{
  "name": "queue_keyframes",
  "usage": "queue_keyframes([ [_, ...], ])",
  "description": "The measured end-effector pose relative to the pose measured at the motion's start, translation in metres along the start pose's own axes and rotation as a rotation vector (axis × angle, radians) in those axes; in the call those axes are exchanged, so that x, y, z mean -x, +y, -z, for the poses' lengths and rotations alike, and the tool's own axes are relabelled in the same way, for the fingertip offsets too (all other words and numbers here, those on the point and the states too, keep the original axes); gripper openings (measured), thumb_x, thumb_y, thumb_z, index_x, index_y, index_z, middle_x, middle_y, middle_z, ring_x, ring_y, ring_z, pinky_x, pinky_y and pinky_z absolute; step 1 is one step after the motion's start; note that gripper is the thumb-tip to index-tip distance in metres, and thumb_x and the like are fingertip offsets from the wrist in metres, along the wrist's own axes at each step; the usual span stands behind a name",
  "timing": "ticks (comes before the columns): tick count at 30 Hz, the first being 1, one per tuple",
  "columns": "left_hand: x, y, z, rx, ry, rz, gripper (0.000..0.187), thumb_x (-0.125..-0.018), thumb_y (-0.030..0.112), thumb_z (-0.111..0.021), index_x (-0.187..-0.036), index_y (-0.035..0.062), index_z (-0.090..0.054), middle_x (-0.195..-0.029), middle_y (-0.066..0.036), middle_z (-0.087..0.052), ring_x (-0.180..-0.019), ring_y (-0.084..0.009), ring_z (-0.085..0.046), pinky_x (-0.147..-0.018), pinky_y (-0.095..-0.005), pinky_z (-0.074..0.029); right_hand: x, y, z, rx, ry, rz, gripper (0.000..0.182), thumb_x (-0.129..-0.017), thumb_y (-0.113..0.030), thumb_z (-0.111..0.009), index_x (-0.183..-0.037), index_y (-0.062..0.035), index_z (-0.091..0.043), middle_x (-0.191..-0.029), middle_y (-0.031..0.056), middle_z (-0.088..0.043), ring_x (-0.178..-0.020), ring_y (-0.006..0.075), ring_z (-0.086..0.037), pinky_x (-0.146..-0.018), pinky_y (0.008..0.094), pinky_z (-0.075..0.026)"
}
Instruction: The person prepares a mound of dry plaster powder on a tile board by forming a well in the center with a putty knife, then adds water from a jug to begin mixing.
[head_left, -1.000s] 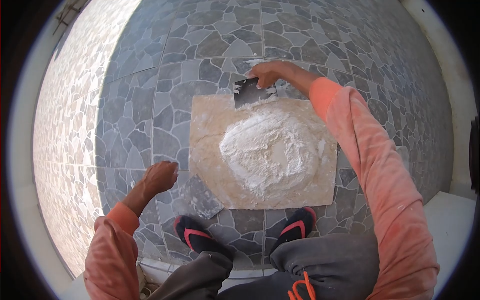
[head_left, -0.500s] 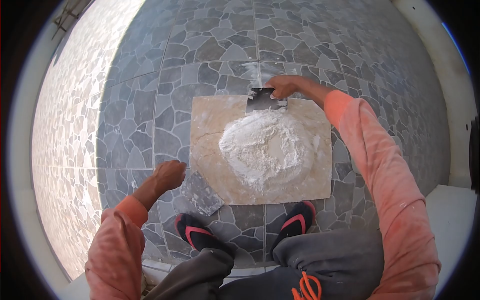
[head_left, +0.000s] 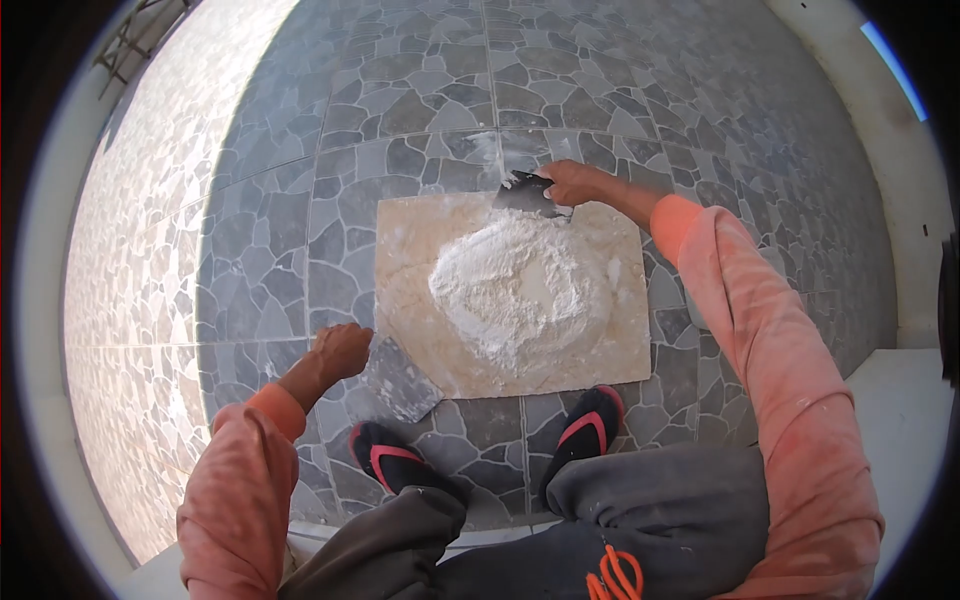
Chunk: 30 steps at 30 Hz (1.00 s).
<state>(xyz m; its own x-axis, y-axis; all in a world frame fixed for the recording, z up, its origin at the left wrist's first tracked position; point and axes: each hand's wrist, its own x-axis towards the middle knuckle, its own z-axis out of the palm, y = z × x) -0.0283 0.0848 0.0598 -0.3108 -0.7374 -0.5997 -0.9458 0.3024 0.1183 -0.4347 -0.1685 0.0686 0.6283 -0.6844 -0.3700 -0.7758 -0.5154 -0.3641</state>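
Observation:
A heap of white powder (head_left: 480, 270) with a shallow hollow of paler, wet-looking material lies on a beige stone-patterned board (head_left: 405, 235). My right hand (head_left: 574, 183) grips a dark, wide-bladed putty knife (head_left: 527, 196), smeared with white, at the heap's far edge. Its blade is tilted, with the lower edge at the powder. Closed in a fist, my left hand (head_left: 342, 350) is at the board's near left corner. From it extends a grey, white-specked rectangular blade, like a plastering trowel (head_left: 403, 382); the handle is hidden.
Grey stone-patterned floor tiles (head_left: 260, 270) surround the board, with white smears (head_left: 485, 150) beyond it. My feet in black sandals (head_left: 585, 430) stand close to its near edge. A pale ledge (head_left: 905, 420) is at the right, and sunlight falls on the left floor.
The putty knife blade has tilted, and my right hand has shifted slightly farther right. My left hand stays nearly still with the grey blade. The whole view has shifted slightly.

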Motion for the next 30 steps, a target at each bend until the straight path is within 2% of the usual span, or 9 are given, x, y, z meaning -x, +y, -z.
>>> queue_keyframes([
  [4, 0.003, 0.004, -0.002, 0.001, -0.018, 0.006, 0.016, -0.084, 0.013, -0.056, -0.090, 0.0001, -0.065, -0.090, -0.024, -0.066, -0.089, -0.0430, -0.065, -0.079, -0.0515, -0.051, 0.009, 0.002, 0.008, -0.047, 0.025, -0.004, 0.034, -0.082, -0.015, -0.058, -0.112, 0.0014, -0.061, -0.106, 0.0257, -0.065, -0.102, 0.0415, -0.061, -0.085, 0.0458, -0.047],
  [10, 0.003, 0.000, -0.012, 0.015, -0.020, 0.002, 0.017, -0.084, 0.014, -0.057, -0.091, -0.0002, -0.064, -0.091, -0.023, -0.067, -0.090, -0.0426, -0.065, -0.080, -0.0513, -0.051, 0.041, -0.007, 0.010, -0.024, -0.002, -0.038, 0.035, -0.079, -0.015, -0.056, -0.111, -0.0006, -0.060, -0.104, 0.0265, -0.065, -0.101, 0.0429, -0.060, -0.087, 0.0472, -0.047],
  [16, 0.000, -0.001, -0.012, 0.007, -0.049, 0.018, 0.017, -0.084, 0.013, -0.056, -0.091, -0.0002, -0.065, -0.093, -0.024, -0.067, -0.092, -0.0417, -0.065, -0.081, -0.0503, -0.051, 0.081, -0.022, -0.004, 0.001, 0.069, -0.010, 0.029, -0.082, -0.016, -0.054, -0.105, 0.0015, -0.056, -0.089, 0.0275, -0.065, -0.090, 0.0456, -0.062, -0.082, 0.0521, -0.048],
  [17, 0.000, -0.002, -0.012, 0.006, -0.054, 0.017, 0.017, -0.084, 0.013, -0.057, -0.091, -0.0001, -0.065, -0.093, -0.024, -0.067, -0.091, -0.0419, -0.065, -0.081, -0.0503, -0.051, 0.090, -0.029, -0.006, 0.059, 0.060, -0.016, 0.030, -0.082, -0.015, -0.054, -0.105, 0.0030, -0.056, -0.085, 0.0288, -0.064, -0.083, 0.0459, -0.063, -0.078, 0.0526, -0.050],
  [21, -0.003, -0.002, -0.011, -0.014, -0.072, 0.016, 0.017, -0.084, 0.014, -0.058, -0.091, 0.0000, -0.065, -0.092, -0.024, -0.067, -0.090, -0.0425, -0.065, -0.081, -0.0503, -0.052, 0.112, -0.049, -0.026, 0.063, 0.131, 0.023, 0.028, -0.081, -0.013, -0.053, -0.104, 0.0035, -0.055, -0.079, 0.0283, -0.062, -0.079, 0.0453, -0.064, -0.074, 0.0532, -0.050],
  [25, -0.005, -0.002, -0.008, -0.029, -0.057, -0.001, 0.017, -0.084, 0.014, -0.059, -0.090, -0.0004, -0.065, -0.091, -0.024, -0.066, -0.089, -0.0427, -0.065, -0.079, -0.0506, -0.052, 0.121, -0.080, -0.007, 0.066, -0.023, -0.015, 0.035, -0.083, -0.014, -0.054, -0.113, 0.0042, -0.056, -0.088, 0.0280, -0.064, -0.084, 0.0442, -0.063, -0.078, 0.0508, -0.048],
  [28, -0.006, -0.001, -0.005, -0.053, -0.013, -0.018, 0.017, -0.082, 0.007, -0.053, -0.089, 0.0013, -0.067, -0.088, -0.024, -0.068, -0.086, -0.0409, -0.067, -0.076, -0.0483, -0.054, 0.108, -0.084, 0.025, -0.022, 0.035, -0.106, 0.035, -0.085, -0.017, -0.054, -0.114, 0.0035, -0.056, -0.095, 0.0287, -0.064, -0.090, 0.0444, -0.063, -0.082, 0.0497, -0.048],
  [29, -0.006, -0.001, -0.003, -0.056, -0.012, -0.016, 0.016, -0.082, 0.007, -0.053, -0.089, 0.0013, -0.066, -0.087, -0.023, -0.067, -0.086, -0.0409, -0.067, -0.076, -0.0484, -0.053, 0.095, -0.064, 0.022, -0.024, 0.123, -0.045, 0.035, -0.086, -0.018, -0.055, -0.114, 0.0027, -0.057, -0.102, 0.0283, -0.064, -0.096, 0.0442, -0.062, -0.086, 0.0486, -0.047],
  [30, -0.006, -0.001, 0.000, -0.059, -0.012, -0.015, 0.016, -0.082, 0.008, -0.053, -0.088, 0.0013, -0.066, -0.086, -0.023, -0.067, -0.085, -0.0410, -0.067, -0.076, -0.0485, -0.053, 0.083, -0.054, 0.030, -0.020, 0.135, -0.060, 0.037, -0.082, -0.015, -0.054, -0.115, 0.0027, -0.057, -0.102, 0.0285, -0.064, -0.098, 0.0445, -0.061, -0.087, 0.0482, -0.047],
])
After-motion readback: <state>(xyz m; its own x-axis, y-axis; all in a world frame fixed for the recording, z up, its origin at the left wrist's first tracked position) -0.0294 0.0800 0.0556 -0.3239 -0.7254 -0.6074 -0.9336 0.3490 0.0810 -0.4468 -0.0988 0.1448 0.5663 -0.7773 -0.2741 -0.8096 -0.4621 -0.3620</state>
